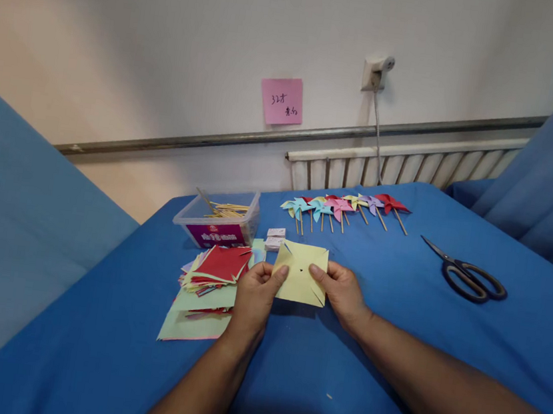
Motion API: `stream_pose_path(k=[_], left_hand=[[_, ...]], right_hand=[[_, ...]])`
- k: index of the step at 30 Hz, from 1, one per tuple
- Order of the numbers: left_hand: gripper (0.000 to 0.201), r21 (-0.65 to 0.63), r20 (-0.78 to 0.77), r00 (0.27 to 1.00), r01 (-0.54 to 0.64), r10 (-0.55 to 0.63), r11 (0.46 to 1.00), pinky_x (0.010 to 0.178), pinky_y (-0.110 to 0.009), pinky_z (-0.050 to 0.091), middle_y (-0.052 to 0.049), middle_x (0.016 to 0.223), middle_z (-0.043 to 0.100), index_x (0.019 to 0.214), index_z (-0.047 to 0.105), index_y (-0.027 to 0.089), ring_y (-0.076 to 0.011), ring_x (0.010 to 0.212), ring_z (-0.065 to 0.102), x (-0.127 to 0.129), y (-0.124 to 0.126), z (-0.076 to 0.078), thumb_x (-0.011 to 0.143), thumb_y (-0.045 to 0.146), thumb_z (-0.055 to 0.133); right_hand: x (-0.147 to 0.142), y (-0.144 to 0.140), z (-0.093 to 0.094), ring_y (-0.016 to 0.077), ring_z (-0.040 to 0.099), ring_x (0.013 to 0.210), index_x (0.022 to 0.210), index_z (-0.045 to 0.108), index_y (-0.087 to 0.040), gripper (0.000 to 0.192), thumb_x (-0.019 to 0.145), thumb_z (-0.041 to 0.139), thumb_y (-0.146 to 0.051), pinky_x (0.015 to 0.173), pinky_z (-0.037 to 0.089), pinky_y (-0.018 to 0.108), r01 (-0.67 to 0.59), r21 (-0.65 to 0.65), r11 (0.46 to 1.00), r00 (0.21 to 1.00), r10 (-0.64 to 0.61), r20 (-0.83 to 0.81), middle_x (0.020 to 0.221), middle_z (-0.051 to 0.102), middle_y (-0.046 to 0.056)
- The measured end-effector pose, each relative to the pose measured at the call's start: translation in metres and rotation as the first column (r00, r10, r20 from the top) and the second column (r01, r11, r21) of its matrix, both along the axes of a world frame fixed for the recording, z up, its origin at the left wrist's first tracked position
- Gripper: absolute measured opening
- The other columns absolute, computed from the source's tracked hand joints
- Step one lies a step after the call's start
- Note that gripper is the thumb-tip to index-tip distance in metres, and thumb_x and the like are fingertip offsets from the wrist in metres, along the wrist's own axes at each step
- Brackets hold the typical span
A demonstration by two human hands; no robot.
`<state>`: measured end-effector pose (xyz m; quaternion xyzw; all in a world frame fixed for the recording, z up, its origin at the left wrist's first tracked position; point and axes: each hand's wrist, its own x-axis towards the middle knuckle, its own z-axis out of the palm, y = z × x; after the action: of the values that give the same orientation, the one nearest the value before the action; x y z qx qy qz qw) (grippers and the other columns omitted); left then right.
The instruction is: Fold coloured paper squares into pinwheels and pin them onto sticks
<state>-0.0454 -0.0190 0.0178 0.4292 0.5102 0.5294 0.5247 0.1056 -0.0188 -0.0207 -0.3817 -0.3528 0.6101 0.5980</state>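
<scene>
Both my hands hold a yellow paper square (300,272) just above the blue table (392,329). The square has cuts running in from its corners and a small hole at its middle. My left hand (254,297) pinches its left edge and my right hand (341,291) pinches its right edge. Left of my left hand lies a stack of coloured paper squares (210,279), with a red sheet (223,261) on top.
A clear plastic box of wooden sticks (219,217) stands behind the stack, small white boxes (275,237) beside it. A row of finished paper pinwheels on sticks (344,207) lies farther back. Scissors (470,274) lie at the right. A pink note (282,100) hangs on the wall.
</scene>
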Motion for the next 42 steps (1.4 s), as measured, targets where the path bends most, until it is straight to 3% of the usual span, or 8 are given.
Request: stream_pose_path(k=[5, 10, 16, 19, 25, 29, 34, 42], left_hand=[[0.032, 0.038, 0.063, 0.997, 0.041, -0.044, 0.998, 0.058, -0.024, 0.047, -0.001, 0.070, 0.068, 0.077, 0.063, 0.016, -0.0130, 0.059, 0.060, -0.001, 0.001, -0.002, 0.067, 0.044, 0.075], [0.040, 0.084, 0.122, 0.975, 0.174, -0.183, 0.981, 0.067, -0.028, 0.049, -0.010, 0.101, 0.071, 0.106, 0.064, 0.017, -0.0208, 0.086, 0.067, 0.000, -0.003, 0.003, 0.076, 0.043, 0.068], [0.045, 0.052, -0.024, 0.948, 0.319, -0.318, 0.946, 0.075, -0.030, 0.050, -0.013, 0.114, 0.068, 0.113, 0.065, 0.018, -0.0246, 0.101, 0.065, 0.009, -0.010, -0.002, 0.075, 0.041, 0.071], [0.045, 0.037, -0.022, 0.961, 0.277, -0.276, 0.960, 0.080, -0.032, 0.051, -0.013, 0.107, 0.071, 0.110, 0.067, 0.015, -0.0234, 0.092, 0.066, 0.013, -0.013, -0.008, 0.073, 0.040, 0.073], [0.047, 0.062, 0.252, 0.963, 0.082, -0.095, 0.995, 0.083, -0.035, 0.052, -0.013, 0.103, 0.073, 0.109, 0.068, 0.013, -0.0246, 0.089, 0.068, 0.015, -0.012, -0.004, 0.069, 0.035, 0.077], [0.044, 0.013, 0.348, 0.930, 0.123, -0.120, 0.992, 0.081, -0.035, 0.052, -0.013, 0.102, 0.073, 0.107, 0.067, 0.011, -0.0251, 0.089, 0.068, 0.013, -0.010, 0.000, 0.070, 0.032, 0.077], [0.036, 0.012, 0.337, 0.930, 0.153, -0.148, 0.988, 0.076, -0.030, 0.052, -0.012, 0.102, 0.073, 0.102, 0.068, 0.012, -0.0231, 0.089, 0.068, 0.013, -0.010, -0.006, 0.071, 0.029, 0.077], [0.039, -0.017, 0.383, 0.920, 0.092, -0.078, 0.996, 0.075, -0.032, 0.054, -0.014, 0.100, 0.073, 0.103, 0.068, 0.009, -0.0247, 0.085, 0.070, 0.012, -0.006, -0.001, 0.069, 0.026, 0.078]], right_hand=[[0.002, 0.002, -0.006, 0.0178, 0.063, 0.063, 0.084, 0.072, -0.015, 0.041, 0.072, 0.071, -0.054, 0.061, 0.048, 0.030, 0.061, 0.046, 0.997, 0.996, -0.064, 0.060, 0.077, 0.073, 0.005], [0.003, 0.009, -0.006, 0.0223, 0.068, 0.074, 0.089, 0.070, -0.015, 0.040, 0.072, 0.072, -0.051, 0.071, 0.052, 0.035, 0.174, -0.042, 0.984, 0.976, -0.178, -0.125, 0.085, 0.075, 0.009], [0.004, 0.008, -0.004, 0.0213, 0.068, 0.072, 0.093, 0.067, -0.017, 0.038, 0.068, 0.077, -0.044, 0.070, 0.053, 0.035, 0.175, -0.065, 0.982, 0.961, -0.185, -0.208, 0.087, 0.074, 0.007], [0.002, 0.002, -0.002, 0.0175, 0.065, 0.066, 0.090, 0.067, -0.017, 0.036, 0.068, 0.077, -0.044, 0.065, 0.051, 0.031, 0.156, -0.028, 0.987, 0.977, -0.158, -0.142, 0.081, 0.073, 0.004], [-0.006, -0.012, 0.002, 0.0126, 0.057, 0.056, 0.086, 0.069, -0.017, 0.033, 0.068, 0.077, -0.044, 0.051, 0.045, 0.025, 0.013, 0.094, 0.995, 1.000, -0.015, 0.026, 0.074, 0.070, 0.002], [-0.007, -0.015, 0.004, 0.0085, 0.047, 0.044, 0.077, 0.067, -0.017, 0.031, 0.070, 0.075, -0.046, 0.043, 0.037, 0.023, 0.023, 0.063, 0.998, 0.996, -0.028, 0.084, 0.062, 0.064, -0.001], [-0.004, -0.013, 0.005, 0.0083, 0.043, 0.038, 0.062, 0.061, -0.016, 0.040, 0.070, 0.071, -0.054, 0.039, 0.032, 0.023, 0.035, 0.026, 0.999, 0.979, -0.040, 0.198, 0.047, 0.054, -0.003], [-0.001, -0.014, 0.000, 0.0095, 0.045, 0.039, 0.066, 0.058, -0.018, 0.039, 0.078, 0.062, -0.055, 0.041, 0.035, 0.024, -0.047, 0.069, 0.996, 0.949, 0.022, 0.314, 0.051, 0.054, -0.003]])
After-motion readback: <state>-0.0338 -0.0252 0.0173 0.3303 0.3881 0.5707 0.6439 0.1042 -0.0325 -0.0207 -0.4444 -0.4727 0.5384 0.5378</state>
